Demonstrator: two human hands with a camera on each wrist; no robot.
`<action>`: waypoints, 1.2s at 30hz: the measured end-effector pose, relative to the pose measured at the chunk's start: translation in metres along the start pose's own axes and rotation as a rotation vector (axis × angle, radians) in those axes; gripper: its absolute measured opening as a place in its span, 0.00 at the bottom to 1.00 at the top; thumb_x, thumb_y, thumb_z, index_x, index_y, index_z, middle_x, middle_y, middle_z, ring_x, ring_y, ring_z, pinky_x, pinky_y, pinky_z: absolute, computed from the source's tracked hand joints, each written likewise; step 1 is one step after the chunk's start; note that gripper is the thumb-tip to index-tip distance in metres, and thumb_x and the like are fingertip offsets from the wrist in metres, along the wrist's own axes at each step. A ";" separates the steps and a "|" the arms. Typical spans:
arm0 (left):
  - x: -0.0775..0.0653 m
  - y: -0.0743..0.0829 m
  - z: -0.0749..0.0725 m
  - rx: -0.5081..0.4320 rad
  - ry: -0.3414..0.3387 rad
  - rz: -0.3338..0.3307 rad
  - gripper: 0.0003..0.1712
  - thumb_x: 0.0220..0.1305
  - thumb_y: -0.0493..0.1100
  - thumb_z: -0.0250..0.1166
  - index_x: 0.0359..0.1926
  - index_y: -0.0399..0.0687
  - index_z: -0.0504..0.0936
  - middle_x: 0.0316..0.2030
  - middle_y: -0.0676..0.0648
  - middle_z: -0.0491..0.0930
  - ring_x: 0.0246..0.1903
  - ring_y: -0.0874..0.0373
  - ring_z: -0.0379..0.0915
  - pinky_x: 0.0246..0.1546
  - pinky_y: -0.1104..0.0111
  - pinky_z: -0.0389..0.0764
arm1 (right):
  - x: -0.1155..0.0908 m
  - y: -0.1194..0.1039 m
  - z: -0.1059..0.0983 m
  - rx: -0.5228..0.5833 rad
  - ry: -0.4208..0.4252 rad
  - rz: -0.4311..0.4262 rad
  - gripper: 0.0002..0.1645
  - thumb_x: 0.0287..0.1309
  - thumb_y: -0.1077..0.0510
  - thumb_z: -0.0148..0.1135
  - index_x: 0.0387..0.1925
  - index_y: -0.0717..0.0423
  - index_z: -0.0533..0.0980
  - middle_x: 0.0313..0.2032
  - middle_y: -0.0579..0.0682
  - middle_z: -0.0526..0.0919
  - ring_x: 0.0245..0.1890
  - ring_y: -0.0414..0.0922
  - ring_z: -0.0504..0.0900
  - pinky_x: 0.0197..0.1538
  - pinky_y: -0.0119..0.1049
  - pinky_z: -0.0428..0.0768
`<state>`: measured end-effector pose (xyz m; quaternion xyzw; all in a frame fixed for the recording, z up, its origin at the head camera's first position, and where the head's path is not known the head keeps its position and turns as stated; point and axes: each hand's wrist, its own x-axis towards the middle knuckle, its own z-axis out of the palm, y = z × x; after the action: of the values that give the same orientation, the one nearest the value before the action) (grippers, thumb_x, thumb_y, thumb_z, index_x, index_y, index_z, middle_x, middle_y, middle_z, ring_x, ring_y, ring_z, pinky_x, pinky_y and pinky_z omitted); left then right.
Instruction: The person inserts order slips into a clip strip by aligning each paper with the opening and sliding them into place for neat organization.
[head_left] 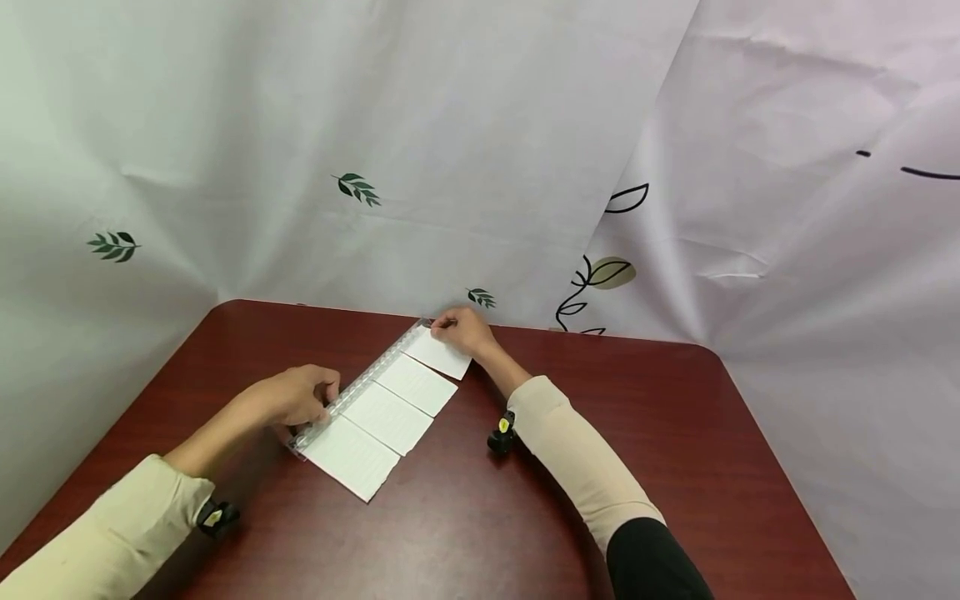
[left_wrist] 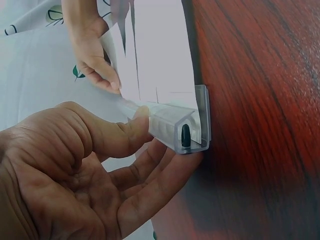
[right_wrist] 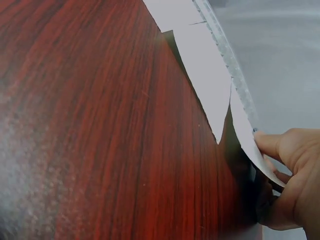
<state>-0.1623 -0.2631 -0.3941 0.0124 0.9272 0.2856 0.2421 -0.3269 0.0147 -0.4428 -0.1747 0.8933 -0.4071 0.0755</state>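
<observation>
A long clear plastic holder lies slantwise on the table, with several white paper slips side by side along it. Near the holder's close end, my left hand pinches it; the left wrist view shows the thumb on top and fingers beneath. A dark oval piece shows at this end. At the far end, my right hand pinches the last paper slip beside the holder. That slip curves up off the table in the right wrist view, with the thumb on its holder side.
The reddish-brown wooden table extends around the holder, its back edge close to my right hand. A pale curtain with leaf prints hangs behind it. Black wrist devices sit below both cuffs.
</observation>
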 end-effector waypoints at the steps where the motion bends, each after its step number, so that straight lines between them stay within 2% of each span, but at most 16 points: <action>1: 0.001 0.001 0.000 0.001 -0.001 -0.002 0.10 0.75 0.28 0.68 0.45 0.43 0.76 0.42 0.38 0.79 0.36 0.45 0.77 0.27 0.57 0.88 | 0.000 0.000 -0.001 0.002 0.002 -0.002 0.09 0.77 0.57 0.73 0.50 0.57 0.91 0.54 0.56 0.93 0.53 0.51 0.87 0.57 0.41 0.83; 16: 0.008 0.006 0.001 0.011 -0.013 0.005 0.09 0.77 0.29 0.68 0.46 0.44 0.76 0.43 0.37 0.79 0.36 0.44 0.78 0.28 0.56 0.88 | -0.006 0.010 -0.007 0.070 0.012 0.025 0.08 0.74 0.56 0.76 0.47 0.56 0.91 0.50 0.55 0.92 0.44 0.45 0.83 0.48 0.35 0.78; 20: 0.008 0.004 0.000 0.003 -0.030 0.021 0.09 0.78 0.31 0.68 0.46 0.43 0.75 0.42 0.38 0.79 0.36 0.45 0.77 0.28 0.57 0.88 | -0.009 0.012 -0.008 0.078 0.020 0.035 0.08 0.73 0.56 0.76 0.44 0.58 0.90 0.49 0.56 0.92 0.45 0.45 0.83 0.49 0.36 0.78; 26: 0.004 -0.008 -0.002 -0.068 -0.066 0.035 0.08 0.77 0.33 0.67 0.46 0.44 0.75 0.35 0.43 0.77 0.31 0.49 0.75 0.26 0.61 0.84 | -0.008 0.018 -0.013 0.021 0.008 0.030 0.11 0.72 0.52 0.76 0.42 0.57 0.90 0.50 0.54 0.92 0.47 0.48 0.85 0.52 0.40 0.83; 27: 0.003 -0.011 -0.002 -0.082 -0.077 0.039 0.07 0.76 0.33 0.67 0.47 0.44 0.76 0.34 0.44 0.76 0.30 0.50 0.74 0.26 0.61 0.84 | -0.003 0.026 -0.012 0.006 0.007 0.024 0.13 0.70 0.48 0.78 0.42 0.54 0.90 0.49 0.51 0.92 0.47 0.46 0.85 0.53 0.40 0.83; 30: 0.003 -0.016 -0.005 -0.108 -0.101 0.047 0.07 0.75 0.34 0.68 0.47 0.44 0.76 0.33 0.45 0.76 0.29 0.51 0.74 0.26 0.62 0.83 | 0.001 0.037 -0.015 -0.043 0.005 0.017 0.12 0.68 0.46 0.78 0.40 0.50 0.90 0.46 0.47 0.91 0.44 0.43 0.85 0.50 0.38 0.83; 33: 0.003 -0.017 -0.008 -0.113 -0.116 0.058 0.08 0.75 0.36 0.69 0.47 0.44 0.76 0.34 0.45 0.77 0.30 0.51 0.75 0.26 0.61 0.84 | -0.006 0.038 -0.025 -0.046 -0.014 0.008 0.12 0.68 0.47 0.78 0.41 0.51 0.90 0.46 0.48 0.91 0.44 0.44 0.84 0.49 0.39 0.83; 36: 0.004 -0.016 -0.010 -0.113 -0.123 0.067 0.09 0.75 0.37 0.69 0.48 0.43 0.76 0.36 0.45 0.78 0.31 0.50 0.76 0.27 0.60 0.86 | -0.019 0.028 -0.036 -0.045 -0.035 0.005 0.12 0.71 0.52 0.76 0.45 0.56 0.90 0.47 0.54 0.91 0.45 0.47 0.84 0.50 0.40 0.83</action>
<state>-0.1684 -0.2811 -0.3970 0.0472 0.8921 0.3442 0.2890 -0.3261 0.0641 -0.4408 -0.1814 0.9011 -0.3837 0.0883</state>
